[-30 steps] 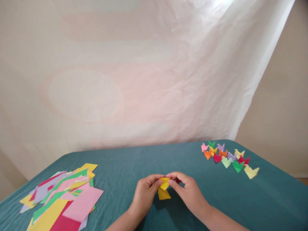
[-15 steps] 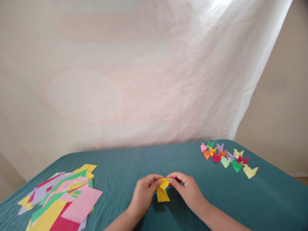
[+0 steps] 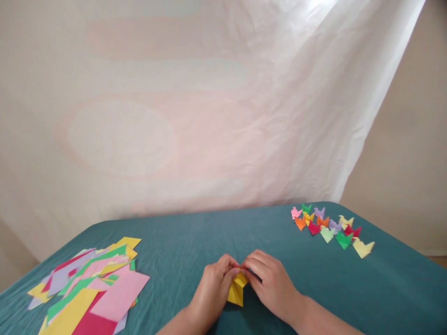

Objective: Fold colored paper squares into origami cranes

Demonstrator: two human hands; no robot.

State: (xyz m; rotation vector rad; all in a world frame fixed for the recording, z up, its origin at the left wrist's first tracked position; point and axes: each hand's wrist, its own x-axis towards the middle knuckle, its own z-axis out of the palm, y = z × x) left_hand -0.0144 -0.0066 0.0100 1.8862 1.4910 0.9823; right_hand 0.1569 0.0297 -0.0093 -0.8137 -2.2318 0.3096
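Note:
A folded piece of yellow paper (image 3: 236, 295) is pinched between my two hands, low in the middle of the head view. My left hand (image 3: 213, 288) grips its upper left part with thumb and bent fingers. From the other side, my right hand (image 3: 270, 281) closes on the upper right edge, its fingertips meeting those of the left. The paper's lower flap hangs toward me, creased and tilted. Fingers cover its top edge.
On the left lies a loose pile of coloured paper sheets (image 3: 120, 295). Several small folded paper birds (image 3: 327, 234) stand in rows at the right rear. A dark green cloth (image 3: 181, 246) covers the table, and a pale sheet (image 3: 209, 139) hangs behind.
My hands have drawn closer together, their fingertips now touching at the paper's top. The yellow paper has turned slightly and dropped a little toward me, with less of its upper part showing.

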